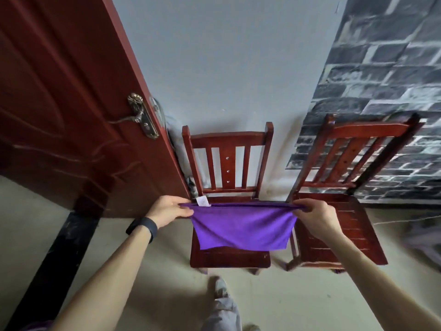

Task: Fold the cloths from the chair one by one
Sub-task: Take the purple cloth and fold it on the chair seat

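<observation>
1. Nearest, a shoe (220, 287) and a trouser leg stand on the floor in front of the chair (229, 259). The other foot is cut off by the bottom edge.
2. The left hand (170, 210), with a dark wristband (143, 226) behind it, pinches the left top corner of the purple cloth (241, 228). The right hand (315, 216) pinches the right top corner, fingers curled round the hem.
3. The cloth hangs taut between the hands, over the chair seat. Its lower edge drops towards the seat's front edge, and I cannot tell whether it touches the wood.
4. To fold well, I judge the top edge should stay level and tight. Bring the corners together squarely, then lay the cloth flat on the seat to smooth it.
5. A white label (203, 201) sticks up by the left corner. Whether the cloth is already doubled is hard to make out.
6. A second chair (334, 223) stands just beside, to the right. A blurred purplish shape (424, 240) on the floor past it may be more cloth.
7. Farthest are the open door (59, 91) and the brick-patterned wall (381, 91).
</observation>
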`<state>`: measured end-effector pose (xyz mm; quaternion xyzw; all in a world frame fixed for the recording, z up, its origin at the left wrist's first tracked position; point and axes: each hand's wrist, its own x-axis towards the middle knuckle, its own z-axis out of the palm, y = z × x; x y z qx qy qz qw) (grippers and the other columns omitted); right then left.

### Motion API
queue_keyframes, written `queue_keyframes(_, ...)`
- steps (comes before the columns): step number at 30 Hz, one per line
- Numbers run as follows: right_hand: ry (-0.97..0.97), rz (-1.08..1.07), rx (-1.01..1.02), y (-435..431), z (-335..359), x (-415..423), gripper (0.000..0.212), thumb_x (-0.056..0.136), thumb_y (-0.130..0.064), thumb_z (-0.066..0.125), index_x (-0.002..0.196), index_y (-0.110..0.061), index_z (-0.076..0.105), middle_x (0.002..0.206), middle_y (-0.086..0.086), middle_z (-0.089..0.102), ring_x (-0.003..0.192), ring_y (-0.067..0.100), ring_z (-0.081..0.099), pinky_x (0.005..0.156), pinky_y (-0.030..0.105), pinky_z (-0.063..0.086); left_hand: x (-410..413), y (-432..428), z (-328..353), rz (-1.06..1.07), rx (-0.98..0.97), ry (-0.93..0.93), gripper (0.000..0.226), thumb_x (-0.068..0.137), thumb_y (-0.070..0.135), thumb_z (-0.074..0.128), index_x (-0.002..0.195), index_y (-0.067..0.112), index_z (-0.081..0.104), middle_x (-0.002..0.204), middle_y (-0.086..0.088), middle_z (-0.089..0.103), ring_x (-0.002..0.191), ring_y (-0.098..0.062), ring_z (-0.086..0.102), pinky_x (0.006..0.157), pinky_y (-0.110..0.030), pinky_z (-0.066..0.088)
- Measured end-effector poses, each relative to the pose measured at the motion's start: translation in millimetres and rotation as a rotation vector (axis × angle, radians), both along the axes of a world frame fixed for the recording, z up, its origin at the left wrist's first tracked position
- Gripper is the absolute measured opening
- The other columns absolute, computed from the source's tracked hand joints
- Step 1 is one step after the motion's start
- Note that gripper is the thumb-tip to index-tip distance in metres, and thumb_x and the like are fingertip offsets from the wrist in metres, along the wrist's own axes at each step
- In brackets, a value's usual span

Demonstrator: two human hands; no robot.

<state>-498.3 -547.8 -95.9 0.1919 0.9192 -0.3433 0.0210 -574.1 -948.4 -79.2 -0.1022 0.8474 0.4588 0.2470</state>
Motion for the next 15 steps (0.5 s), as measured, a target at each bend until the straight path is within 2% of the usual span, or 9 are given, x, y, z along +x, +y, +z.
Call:
queue_keyframes(2, 0.093, 0.118, 0.178, 1.9, 6.1, 1.2, 0.016, 0.083, -0.024, 0.075, 0.097, -0.029, 0.08, 0.089, -0.003, 0.077, 0.086, 0.022, 0.07, 0.076, 0.028, 0.049, 1.3, -4.1, 2.5, -0.149, -0.289, 0.18, 0.018, 0.071, 0.032, 0.085, 0.087, 0.031, 0.077, 0.064, 0.019, 0.07, 0.068, 0.0, 0.066, 0.061, -0.017, 0.045)
queue_keyframes(4, 0.192, 0.209, 0.278, 3.4, 9.3, 2.7, 0.013, 0.085, -0.022, 0.076, 0.097, -0.026, 0.081, 0.094, 0.002, 0.072, 0.087, 0.027, 0.069, 0.078, 0.034, 0.054, 2.5, -5.5, 3.1, -0.168, -0.472, 0.362, 0.008, 0.072, 0.044, 0.08, 0.071, 0.039, 0.073, 0.06, 0.023, 0.062, 0.067, -0.005, 0.062, 0.057, -0.022, 0.041)
queue_keyframes(6, 0.274, 0.271, 0.362, 5.9, 9.6, 2.5, 0.014, 0.085, -0.02, 0.077, 0.098, -0.021, 0.081, 0.097, 0.005, 0.066, 0.084, 0.029, 0.068, 0.074, 0.038, 0.059, 2.2, -6.9, -1.0, -0.169, -0.515, 0.51, 0.01, 0.074, 0.043, 0.08, 0.068, 0.038, 0.072, 0.071, 0.019, 0.059, 0.072, -0.008, 0.057, 0.06, -0.024, 0.042)
queue_keyframes(9, 0.304, 0.388, 0.471, 10.5, 5.9, 0.2, 0.013, 0.083, -0.014, 0.079, 0.095, -0.015, 0.079, 0.093, 0.007, 0.063, 0.082, 0.034, 0.066, 0.065, 0.043, 0.06, 2.4, -12.3, -6.4, -0.262, -0.587, 0.71, 0.005, 0.076, 0.032, 0.081, 0.075, 0.03, 0.077, 0.09, 0.011, 0.06, 0.082, -0.011, 0.055, 0.069, -0.027, 0.048)
queue_keyframes(12, 0.29, 0.503, 0.554, 11.4, 1.5, -1.5, 0.018, 0.077, -0.004, 0.08, 0.094, -0.01, 0.075, 0.081, 0.008, 0.062, 0.074, 0.036, 0.063, 0.05, 0.043, 0.057, 2.5, -15.8, -9.0, -0.432, -0.748, 0.851, 0.009, 0.075, 0.027, 0.083, 0.074, 0.03, 0.075, 0.074, 0.009, 0.065, 0.072, -0.018, 0.059, 0.057, -0.025, 0.047)
queue_keyframes(15, 0.193, 0.558, 0.581, 7.2, -3.3, -7.7, 0.02, 0.078, -0.001, 0.077, 0.097, -0.009, 0.073, 0.078, 0.008, 0.063, 0.071, 0.036, 0.063, 0.047, 0.044, 0.056, 1.4, -17.1, -19.8, -0.52, -0.843, 0.875, 0.011, 0.073, 0.024, 0.084, 0.076, 0.027, 0.074, 0.067, 0.005, 0.064, 0.067, -0.023, 0.061, 0.057, -0.029, 0.048)
